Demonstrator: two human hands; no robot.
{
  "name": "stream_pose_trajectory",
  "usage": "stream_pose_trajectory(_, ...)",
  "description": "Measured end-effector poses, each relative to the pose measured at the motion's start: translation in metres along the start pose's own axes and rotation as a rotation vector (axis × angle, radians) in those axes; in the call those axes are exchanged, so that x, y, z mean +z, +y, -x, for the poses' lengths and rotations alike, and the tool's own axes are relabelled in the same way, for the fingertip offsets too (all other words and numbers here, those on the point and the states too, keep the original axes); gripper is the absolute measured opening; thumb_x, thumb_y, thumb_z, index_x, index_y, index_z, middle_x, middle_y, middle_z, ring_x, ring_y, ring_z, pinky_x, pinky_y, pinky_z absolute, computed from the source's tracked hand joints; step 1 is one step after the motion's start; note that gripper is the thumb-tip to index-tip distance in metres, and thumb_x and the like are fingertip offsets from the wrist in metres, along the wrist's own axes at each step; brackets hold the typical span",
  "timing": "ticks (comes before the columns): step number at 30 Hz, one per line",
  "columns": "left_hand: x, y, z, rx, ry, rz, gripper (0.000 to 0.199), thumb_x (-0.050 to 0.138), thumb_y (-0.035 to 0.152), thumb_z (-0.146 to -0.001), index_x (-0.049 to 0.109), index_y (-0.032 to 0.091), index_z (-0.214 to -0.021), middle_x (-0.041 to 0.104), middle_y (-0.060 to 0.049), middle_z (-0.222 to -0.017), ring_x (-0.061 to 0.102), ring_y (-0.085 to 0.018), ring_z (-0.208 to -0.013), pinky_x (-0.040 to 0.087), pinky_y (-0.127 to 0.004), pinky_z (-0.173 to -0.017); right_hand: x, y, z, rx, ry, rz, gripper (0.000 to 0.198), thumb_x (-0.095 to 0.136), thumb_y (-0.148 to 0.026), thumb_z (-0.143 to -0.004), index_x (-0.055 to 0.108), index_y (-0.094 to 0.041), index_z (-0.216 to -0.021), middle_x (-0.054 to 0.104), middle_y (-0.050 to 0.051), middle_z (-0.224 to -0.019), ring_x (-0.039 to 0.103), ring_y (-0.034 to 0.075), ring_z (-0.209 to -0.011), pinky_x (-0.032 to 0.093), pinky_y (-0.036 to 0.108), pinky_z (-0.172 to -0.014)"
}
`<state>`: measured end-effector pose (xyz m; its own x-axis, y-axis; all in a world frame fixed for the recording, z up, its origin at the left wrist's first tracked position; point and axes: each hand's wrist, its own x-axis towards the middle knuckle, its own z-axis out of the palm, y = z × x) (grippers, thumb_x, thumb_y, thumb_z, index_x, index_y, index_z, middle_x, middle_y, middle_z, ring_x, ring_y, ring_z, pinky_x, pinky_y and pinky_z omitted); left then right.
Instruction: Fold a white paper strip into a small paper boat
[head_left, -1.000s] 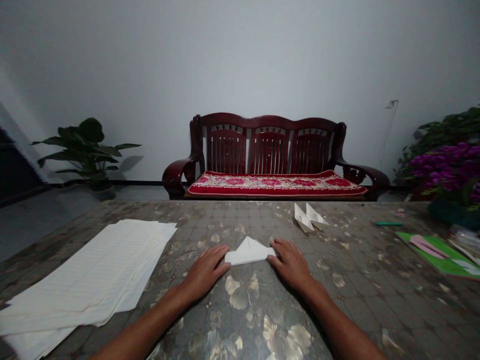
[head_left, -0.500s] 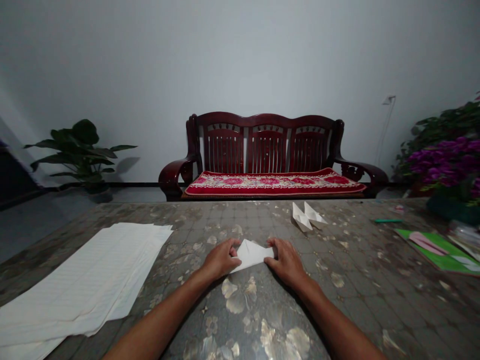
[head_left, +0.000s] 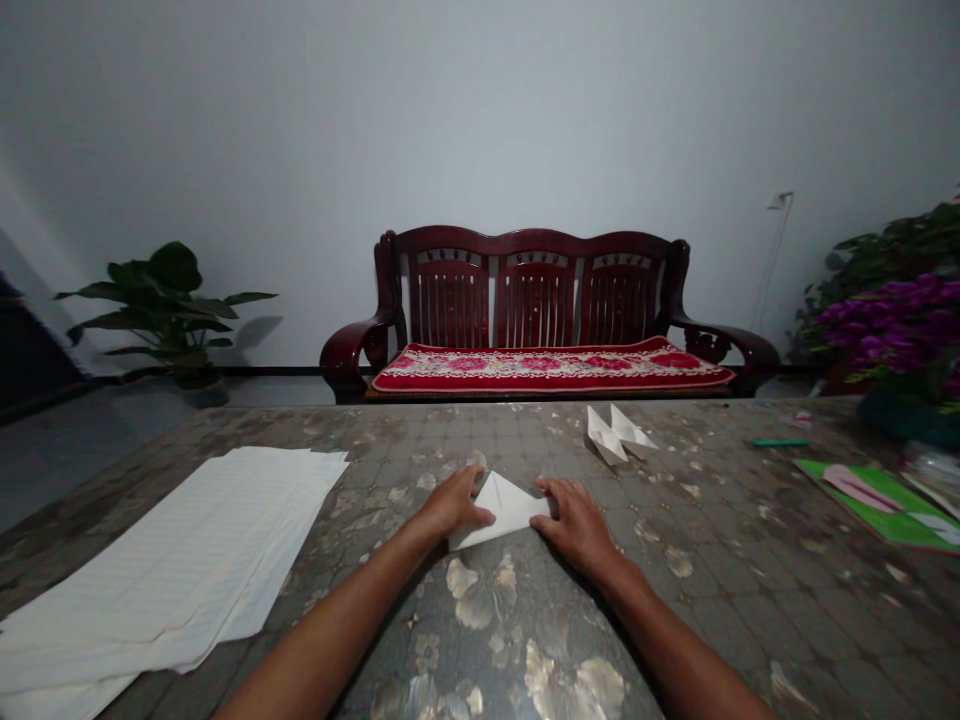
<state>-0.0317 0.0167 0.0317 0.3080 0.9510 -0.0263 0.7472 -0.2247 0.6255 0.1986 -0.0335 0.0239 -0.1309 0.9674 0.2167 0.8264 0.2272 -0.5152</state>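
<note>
A folded piece of white paper [head_left: 508, 508] with a pointed top lies between my hands, low over the patterned table. My left hand [head_left: 455, 505] grips its left side, thumb on the front face and fingers at the back edge. On the right end, my right hand [head_left: 576, 520] pinches the paper between thumb and fingers. The part of the paper behind my left fingers is hidden. Beyond my right hand stand two folded white paper boats [head_left: 606, 437], [head_left: 630, 432] side by side.
A stack of lined paper sheets [head_left: 187, 550] spreads over the table's left. To the right lie a green pen [head_left: 780, 443] and a green sheet with a pink shape [head_left: 847, 500]. Purple flowers [head_left: 900, 320] stand at the right edge. A wooden bench [head_left: 532, 240] is behind the table.
My left hand has shifted its hold slightly up, its thumb now further onto the paper's face. More of the paper's lower left corner shows. My right hand keeps its hold.
</note>
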Motion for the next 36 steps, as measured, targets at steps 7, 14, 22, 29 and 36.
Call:
stream_pose_trajectory(7,-0.005,0.018,0.018,0.03,0.066,0.062,0.015,0.061,0.014,-0.075,0.068,0.017,-0.088,0.069,-0.003,-0.086,0.063,-0.02,-0.083,0.046,-0.027,-0.072,-0.001,-0.001,0.001,-0.016,0.09,-0.105,0.046,0.063,-0.019,-0.073,0.064,-0.018,-0.119,0.065,0.008,-0.11,0.056,0.025,-0.105,0.044,0.034,-0.094)
stream_pose_trajectory(14,-0.013,-0.003,0.034,0.456,0.335,-0.16,0.019,0.048,0.009,-0.085,0.062,0.022,-0.082,0.066,-0.005,-0.088,0.058,-0.022,-0.091,0.045,-0.033,-0.082,0.006,0.004,0.005,-0.141,0.152,-0.215,0.05,0.049,-0.008,-0.07,0.063,-0.022,-0.115,0.064,0.008,-0.118,0.056,0.024,-0.116,0.043,0.038,-0.104)
stream_pose_trajectory(22,-0.012,-0.023,0.028,0.386,0.253,-0.178,0.033,0.042,-0.001,-0.076,0.065,0.021,-0.082,0.069,-0.004,-0.092,0.059,-0.021,-0.095,0.046,-0.034,-0.087,0.005,0.003,-0.002,-0.046,0.126,-0.087,0.058,0.052,-0.012,-0.071,0.061,-0.023,-0.127,0.062,0.008,-0.127,0.053,0.026,-0.121,0.04,0.039,-0.107)
stream_pose_trajectory(29,0.001,0.006,0.036,0.471,0.186,-0.229,0.026,0.044,0.006,-0.088,0.065,0.022,-0.091,0.07,-0.005,-0.103,0.058,-0.022,-0.106,0.043,-0.036,-0.096,0.002,0.008,-0.015,0.011,0.163,0.039,0.05,0.055,-0.028,-0.086,0.058,-0.019,-0.135,0.048,0.014,-0.143,0.041,0.03,-0.133,0.035,0.045,-0.11)
stream_pose_trajectory(36,0.005,0.014,0.033,0.467,0.122,-0.285,0.014,0.058,0.026,-0.091,0.063,0.022,-0.103,0.068,-0.006,-0.107,0.059,-0.024,-0.107,0.042,-0.039,-0.097,0.002,0.013,-0.02,-0.062,0.049,-0.01,0.045,0.053,-0.022,-0.086,0.061,-0.022,-0.13,0.062,0.009,-0.132,0.053,0.025,-0.123,0.039,0.041,-0.106)
